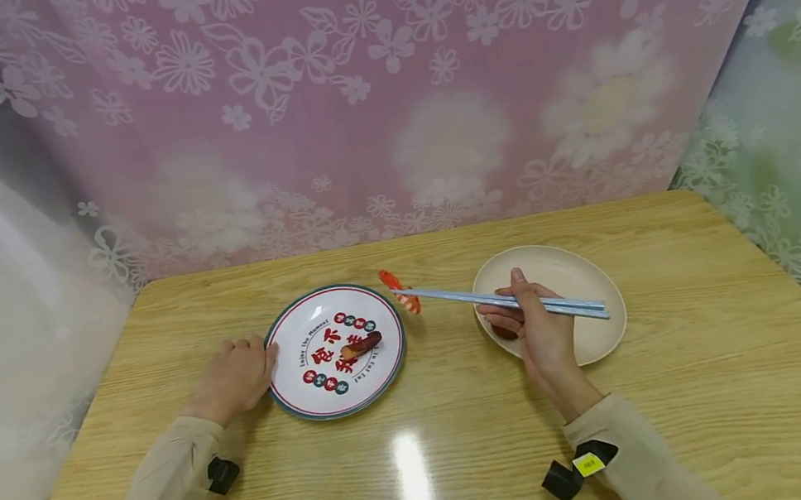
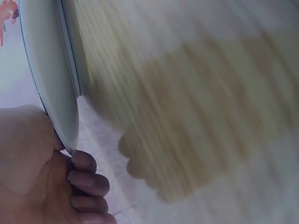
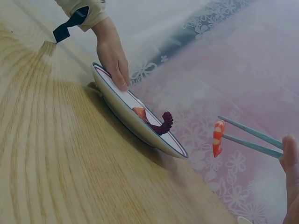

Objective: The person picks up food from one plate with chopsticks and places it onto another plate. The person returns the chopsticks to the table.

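My left hand (image 1: pixel 234 379) pinches the near-left rim of a white plate (image 1: pixel 290 330) with a blue-green edge and red characters; in the left wrist view its fingers (image 2: pixel 88 182) curl under the rim. A dark octopus tentacle (image 3: pixel 161 125) with an orange end lies on that plate. My right hand (image 1: pixel 547 330) holds a pair of light blue chopsticks (image 1: pixel 451 295). Between their tips is an orange-and-white shrimp (image 3: pixel 217 137), held up beside the white plate's right edge. Under the right hand, a reddish-brown piece (image 1: pixel 504 331) lies partly hidden on a cream plate (image 1: pixel 588 285).
Both plates stand on a wood-grain table (image 1: pixel 450 411), with a gap between them. A pink floral curtain (image 1: pixel 384 118) hangs behind the table's far edge. Black wrist cameras (image 1: pixel 562 480) sit at both cuffs.
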Available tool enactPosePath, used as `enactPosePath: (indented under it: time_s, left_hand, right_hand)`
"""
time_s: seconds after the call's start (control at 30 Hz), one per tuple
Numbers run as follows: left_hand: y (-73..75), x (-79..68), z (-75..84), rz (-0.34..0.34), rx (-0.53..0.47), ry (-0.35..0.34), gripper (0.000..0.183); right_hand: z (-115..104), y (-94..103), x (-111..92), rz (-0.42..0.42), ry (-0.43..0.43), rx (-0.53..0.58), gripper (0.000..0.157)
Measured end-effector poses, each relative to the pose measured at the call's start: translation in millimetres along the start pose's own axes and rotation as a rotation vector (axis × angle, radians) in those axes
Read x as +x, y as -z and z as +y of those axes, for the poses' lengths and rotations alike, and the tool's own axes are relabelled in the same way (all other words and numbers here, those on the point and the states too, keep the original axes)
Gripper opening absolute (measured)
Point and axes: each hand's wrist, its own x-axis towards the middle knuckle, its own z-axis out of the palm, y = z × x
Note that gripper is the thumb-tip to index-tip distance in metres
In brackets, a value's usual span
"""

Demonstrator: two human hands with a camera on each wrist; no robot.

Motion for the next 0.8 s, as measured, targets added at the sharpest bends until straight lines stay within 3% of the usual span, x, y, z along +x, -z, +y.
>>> enactPosePath:
  time_s: [0.23,0.8]
  left_hand:
    - [-1.3,0.7,0.1,0.009,-0.006,0.001,0.04]
    - [-0.2,1.3,0.5,-0.004,-0.016,0.019,0.041]
  right_hand:
    - [3.1,-7.4,0.1,-0.026,-0.006,-0.052,0.04]
    - [26.0,-27.6,6.9,-0.074,0.02,-0.06,0.036]
